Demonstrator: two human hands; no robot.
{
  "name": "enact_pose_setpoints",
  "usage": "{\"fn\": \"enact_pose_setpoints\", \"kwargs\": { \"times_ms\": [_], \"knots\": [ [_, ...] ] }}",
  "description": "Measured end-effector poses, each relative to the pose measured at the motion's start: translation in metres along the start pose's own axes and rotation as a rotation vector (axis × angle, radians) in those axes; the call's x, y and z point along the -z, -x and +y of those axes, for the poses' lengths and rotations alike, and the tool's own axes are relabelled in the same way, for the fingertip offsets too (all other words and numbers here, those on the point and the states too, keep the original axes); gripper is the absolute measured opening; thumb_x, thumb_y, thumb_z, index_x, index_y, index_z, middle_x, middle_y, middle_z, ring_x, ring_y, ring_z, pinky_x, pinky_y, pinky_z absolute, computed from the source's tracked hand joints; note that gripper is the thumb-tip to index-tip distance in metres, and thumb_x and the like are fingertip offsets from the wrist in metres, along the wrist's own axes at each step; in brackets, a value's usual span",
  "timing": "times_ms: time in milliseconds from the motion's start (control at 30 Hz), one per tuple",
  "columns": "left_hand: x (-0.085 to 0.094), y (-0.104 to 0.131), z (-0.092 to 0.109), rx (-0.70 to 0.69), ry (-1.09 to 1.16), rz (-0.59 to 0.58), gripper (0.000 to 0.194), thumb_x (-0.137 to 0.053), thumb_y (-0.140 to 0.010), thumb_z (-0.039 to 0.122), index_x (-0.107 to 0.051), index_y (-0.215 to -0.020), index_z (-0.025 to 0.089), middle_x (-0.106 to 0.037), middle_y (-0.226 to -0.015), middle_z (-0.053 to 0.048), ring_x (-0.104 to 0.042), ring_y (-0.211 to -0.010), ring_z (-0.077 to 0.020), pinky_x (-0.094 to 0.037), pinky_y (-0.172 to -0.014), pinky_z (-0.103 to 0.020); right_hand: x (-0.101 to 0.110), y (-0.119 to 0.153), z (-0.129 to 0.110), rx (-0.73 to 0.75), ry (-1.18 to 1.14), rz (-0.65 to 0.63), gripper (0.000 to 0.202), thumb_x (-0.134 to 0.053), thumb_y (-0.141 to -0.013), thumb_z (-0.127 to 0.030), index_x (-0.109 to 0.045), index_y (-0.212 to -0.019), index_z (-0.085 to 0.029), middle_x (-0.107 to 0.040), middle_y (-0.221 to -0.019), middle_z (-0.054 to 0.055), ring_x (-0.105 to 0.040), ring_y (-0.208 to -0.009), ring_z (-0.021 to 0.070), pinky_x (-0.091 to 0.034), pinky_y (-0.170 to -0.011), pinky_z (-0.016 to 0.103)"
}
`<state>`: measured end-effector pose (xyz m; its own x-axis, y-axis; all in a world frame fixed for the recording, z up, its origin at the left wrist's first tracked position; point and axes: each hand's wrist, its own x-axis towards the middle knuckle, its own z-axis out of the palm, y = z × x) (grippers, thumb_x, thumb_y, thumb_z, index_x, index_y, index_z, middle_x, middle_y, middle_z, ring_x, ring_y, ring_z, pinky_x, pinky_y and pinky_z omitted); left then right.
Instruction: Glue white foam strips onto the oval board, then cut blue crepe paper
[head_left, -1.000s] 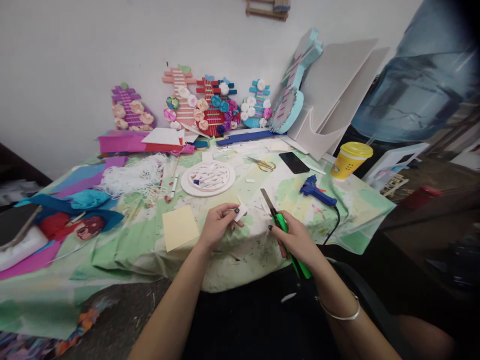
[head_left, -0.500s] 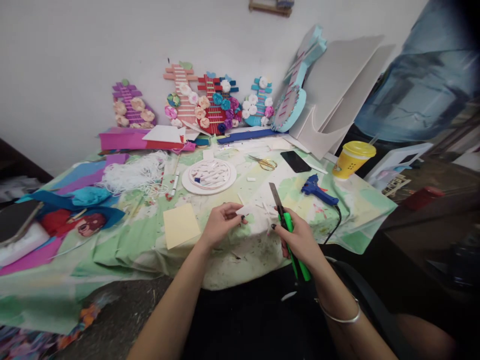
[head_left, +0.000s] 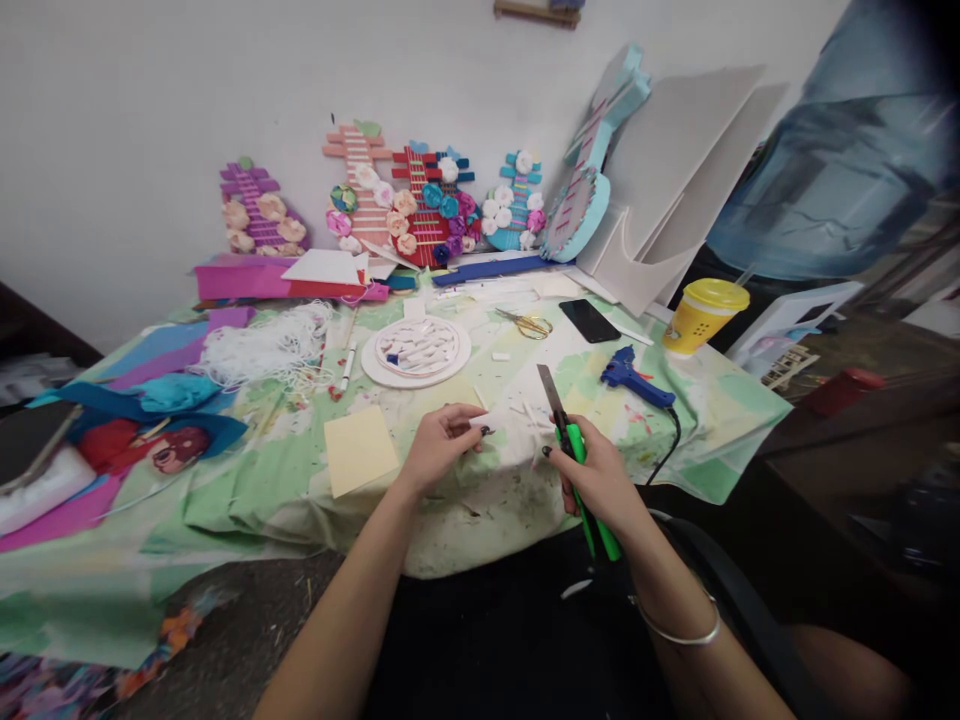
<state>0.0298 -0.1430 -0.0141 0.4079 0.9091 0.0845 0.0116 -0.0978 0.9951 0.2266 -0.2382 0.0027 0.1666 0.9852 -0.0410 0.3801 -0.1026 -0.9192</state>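
My right hand [head_left: 592, 470] is closed round a green and black utility knife [head_left: 576, 445], whose long blade points up and away from me. In my left hand [head_left: 448, 440], thumb and fingers pinch a small white piece [head_left: 481, 422] that looks like cut foam or card. The two hands are apart, both over the table's near edge. Between and just beyond them lie several thin white strips [head_left: 531, 412]. A small white block [head_left: 500, 357] rests farther back, in front of gold-handled scissors [head_left: 531, 325].
A round white plate [head_left: 367, 367] holds many white pieces. Blue glue gun [head_left: 634, 378], phone [head_left: 589, 321] and yellow cup [head_left: 703, 318] stand or lie to the right. Left are a yellow paper square [head_left: 361, 452], marker [head_left: 348, 367] and white string [head_left: 262, 350]. Decorated guitars [head_left: 427, 205] lean on the wall.
The whole view has shifted very slightly. Both hands keep their hold, and the white piece in my left hand sits at nearly the same spot.
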Motion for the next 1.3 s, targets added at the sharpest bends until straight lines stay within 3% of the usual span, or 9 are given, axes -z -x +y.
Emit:
{"fn": "enact_pose_setpoints", "kwargs": {
  "times_ms": [400, 567, 733, 1033, 1300],
  "knots": [
    [-0.001, 0.000, -0.003, -0.102, -0.109, 0.070, 0.017, -0.066, -0.069, 0.024, -0.065, -0.082, 0.013, -0.053, -0.060, 0.003, -0.046, -0.053, -0.0076, -0.034, -0.049, -0.019, -0.002, 0.001, 0.003, -0.021, -0.018, -0.037, 0.037, -0.049, -0.081, -0.030, -0.043, -0.116, -0.023, -0.046, -0.040, -0.011, -0.051, -0.030, 0.0145, -0.039, -0.031, 0.021],
    [-0.001, 0.000, -0.003, -0.112, -0.132, 0.062, 0.018, -0.066, -0.070, 0.024, -0.069, -0.083, 0.012, -0.060, -0.066, -0.002, -0.051, -0.059, -0.0109, -0.038, -0.053, -0.021, -0.003, 0.001, 0.004, -0.012, -0.002, -0.044, 0.036, -0.050, -0.082, -0.033, -0.043, -0.116, -0.022, -0.046, -0.039, -0.011, -0.050, -0.030, 0.0143, -0.038, -0.031, 0.021],
    [-0.004, 0.002, 0.000, -0.252, -0.340, 0.060, 0.016, -0.063, -0.073, 0.020, -0.073, -0.085, 0.016, -0.066, -0.084, -0.007, -0.059, -0.079, -0.0167, -0.045, -0.070, -0.027, -0.004, 0.006, -0.003, 0.052, 0.039, -0.101, 0.027, -0.044, -0.087, -0.037, -0.046, -0.110, -0.023, -0.045, -0.043, -0.010, -0.050, -0.032, 0.0120, -0.038, -0.034, 0.020],
    [-0.009, 0.006, -0.003, -0.377, -0.659, 0.113, 0.017, -0.063, -0.072, 0.014, -0.072, -0.086, 0.018, -0.069, -0.074, -0.003, -0.059, -0.070, -0.0162, -0.046, -0.071, -0.031, -0.019, 0.018, -0.002, 0.080, 0.125, -0.156, 0.015, -0.042, -0.087, -0.026, -0.044, -0.101, -0.020, -0.046, -0.053, -0.009, -0.047, -0.042, 0.0088, -0.035, -0.046, 0.020],
    [-0.011, 0.006, -0.008, -0.500, -0.728, 0.170, 0.015, -0.060, -0.075, 0.015, -0.073, -0.082, 0.019, -0.069, -0.073, -0.004, -0.060, -0.072, -0.0163, -0.048, -0.073, -0.031, -0.025, 0.021, 0.002, 0.048, 0.095, -0.149, 0.020, -0.029, -0.094, -0.035, -0.042, -0.087, -0.022, -0.047, -0.057, -0.007, -0.047, -0.040, 0.0076, -0.031, -0.044, 0.019]
  ]
}}
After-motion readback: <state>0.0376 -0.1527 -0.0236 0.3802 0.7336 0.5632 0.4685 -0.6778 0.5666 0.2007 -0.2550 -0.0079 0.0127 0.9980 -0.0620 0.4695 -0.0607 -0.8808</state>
